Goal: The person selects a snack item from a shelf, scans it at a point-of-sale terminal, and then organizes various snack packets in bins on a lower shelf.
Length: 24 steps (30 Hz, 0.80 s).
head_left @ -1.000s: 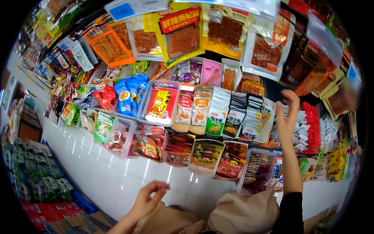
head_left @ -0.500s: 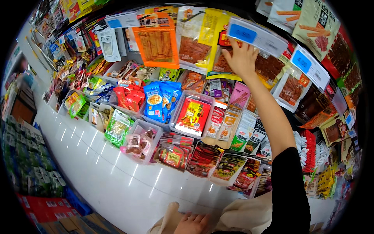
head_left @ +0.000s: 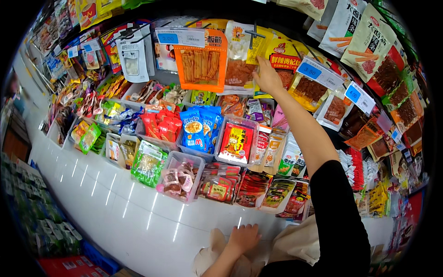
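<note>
My right hand (head_left: 268,79) reaches up to the hanging snack packets, its thumb and index finger apart. It is at the border between a white-and-yellow packet (head_left: 240,69) with a clear window and a yellow packet (head_left: 281,60) with a red panel; the other fingers are partly hidden. Left of these hangs an orange packet (head_left: 201,64) of brown strips, under a blue-and-white price tag (head_left: 180,38). Low in the view, my left hand (head_left: 244,237) is beside beige cloth (head_left: 297,242), fingers loosely bent, no object seen in it.
Clear bins of small packets line the shelf below, among them blue bags (head_left: 199,129), a tub with a red packet (head_left: 236,143) and a bin of pink-wrapped pieces (head_left: 181,180). More price tags (head_left: 360,97) jut out at right. Metal hooks (head_left: 253,34) stick out above. Green goods (head_left: 32,203) are stacked at left.
My right hand has moved left along the hanging packets, from below a price tag to the white-and-yellow packet's edge. My left hand has come higher into view. The whole view has shifted.
</note>
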### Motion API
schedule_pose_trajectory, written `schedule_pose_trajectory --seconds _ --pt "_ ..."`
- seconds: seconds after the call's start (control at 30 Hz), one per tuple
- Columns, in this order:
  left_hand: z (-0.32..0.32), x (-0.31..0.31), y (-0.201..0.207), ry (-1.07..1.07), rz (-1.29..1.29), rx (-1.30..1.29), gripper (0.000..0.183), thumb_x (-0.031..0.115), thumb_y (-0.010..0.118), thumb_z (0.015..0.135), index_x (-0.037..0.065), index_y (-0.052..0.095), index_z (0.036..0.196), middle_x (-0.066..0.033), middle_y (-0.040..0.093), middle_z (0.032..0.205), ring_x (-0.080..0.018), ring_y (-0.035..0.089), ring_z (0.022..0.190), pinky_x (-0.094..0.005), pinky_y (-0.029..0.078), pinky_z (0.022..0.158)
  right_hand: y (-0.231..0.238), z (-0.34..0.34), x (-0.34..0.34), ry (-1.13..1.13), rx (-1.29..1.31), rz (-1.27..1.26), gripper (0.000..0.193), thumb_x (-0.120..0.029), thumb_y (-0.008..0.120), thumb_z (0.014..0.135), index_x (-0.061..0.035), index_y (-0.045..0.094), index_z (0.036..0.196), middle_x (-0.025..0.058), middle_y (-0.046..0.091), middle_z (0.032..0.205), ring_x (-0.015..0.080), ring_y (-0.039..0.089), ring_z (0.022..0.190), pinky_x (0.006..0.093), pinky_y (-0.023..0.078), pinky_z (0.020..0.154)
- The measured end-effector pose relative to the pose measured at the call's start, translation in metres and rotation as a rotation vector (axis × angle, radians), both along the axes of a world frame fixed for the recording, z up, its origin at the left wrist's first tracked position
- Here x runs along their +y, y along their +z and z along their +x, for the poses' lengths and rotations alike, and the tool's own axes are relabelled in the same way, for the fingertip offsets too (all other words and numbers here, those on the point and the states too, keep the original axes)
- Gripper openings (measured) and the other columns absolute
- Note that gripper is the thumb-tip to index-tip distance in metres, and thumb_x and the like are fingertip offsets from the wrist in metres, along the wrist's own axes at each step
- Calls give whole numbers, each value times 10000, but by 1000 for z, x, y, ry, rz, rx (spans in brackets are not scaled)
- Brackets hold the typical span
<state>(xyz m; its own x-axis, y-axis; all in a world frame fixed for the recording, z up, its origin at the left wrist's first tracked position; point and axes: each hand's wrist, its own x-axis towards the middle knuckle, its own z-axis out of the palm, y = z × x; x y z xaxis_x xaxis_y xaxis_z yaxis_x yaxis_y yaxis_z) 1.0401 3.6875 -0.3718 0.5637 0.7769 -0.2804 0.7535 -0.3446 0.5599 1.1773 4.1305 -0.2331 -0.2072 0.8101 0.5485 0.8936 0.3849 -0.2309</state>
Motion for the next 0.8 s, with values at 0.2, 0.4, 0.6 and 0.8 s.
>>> schedule_pose_trajectory --seconds 0.2,0.4,0.6,0.8 --pt "-6 53 -33 66 20 -168 410 356 543 856 84 513 1160 -161 628 965 -337 618 891 -487 486 731 -18 -15 44 64 425 -177 1099 -412 714 744 103 7 1409 275 97 1483 367 95 1390 367 146 1126" --pt "-8 83 -49 93 -28 -375 409 339 552 853 88 505 1172 -185 618 1038 -368 613 878 -484 477 740 -34 -3 65 -251 773 -258 868 -289 788 697 34 272 1315 188 419 1296 283 428 1174 360 364 965" --pt "-24 106 -79 373 12 -566 282 281 569 862 40 592 1008 -166 642 815 -325 626 765 -428 482 662 -20 -4 28 -322 755 -431 573 -232 706 788 11 399 1207 169 529 1139 263 538 989 385 448 829" --pt "-38 127 -100 693 -57 -899 236 238 580 889 12 648 877 -44 599 664 -119 536 600 -268 411 547 -2 -88 -49 174 793 13 551 -303 599 860 44 394 1235 221 444 1146 284 516 954 384 413 884"
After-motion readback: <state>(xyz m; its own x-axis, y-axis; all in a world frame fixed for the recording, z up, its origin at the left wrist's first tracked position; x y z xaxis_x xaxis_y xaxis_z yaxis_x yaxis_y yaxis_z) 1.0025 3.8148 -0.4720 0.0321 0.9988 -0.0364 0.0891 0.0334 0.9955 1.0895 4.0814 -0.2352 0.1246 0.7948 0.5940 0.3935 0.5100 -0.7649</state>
